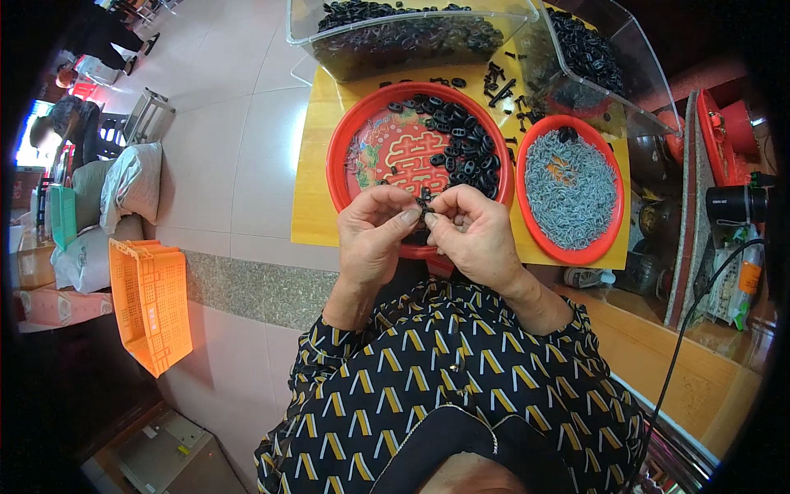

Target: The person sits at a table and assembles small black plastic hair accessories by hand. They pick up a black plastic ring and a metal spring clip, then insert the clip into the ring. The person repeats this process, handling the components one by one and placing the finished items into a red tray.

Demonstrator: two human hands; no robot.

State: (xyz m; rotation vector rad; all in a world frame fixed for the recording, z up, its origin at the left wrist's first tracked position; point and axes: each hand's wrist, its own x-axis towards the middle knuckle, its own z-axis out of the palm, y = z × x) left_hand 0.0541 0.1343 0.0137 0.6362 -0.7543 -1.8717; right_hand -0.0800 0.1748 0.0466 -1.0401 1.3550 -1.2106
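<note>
My left hand (377,235) and my right hand (476,237) meet over the near rim of a round red tray (338,156). Thumbs and fingertips of both pinch a small black plastic part (425,202), whose exact shape is partly hidden by the fingers. Inside the tray, black oval pieces with two holes (466,148) are heaped along the right side, while a few small loose bits lie on its patterned left half. To the right, a second red tray (523,193) is full of silver screws (572,193).
Two clear plastic bins, one at the back (411,37) and one at the back right (609,62), hold many black parts. Loose black pieces (499,86) lie on the yellow tabletop (313,198). An orange crate (152,305) stands on the floor at left; people are farther off.
</note>
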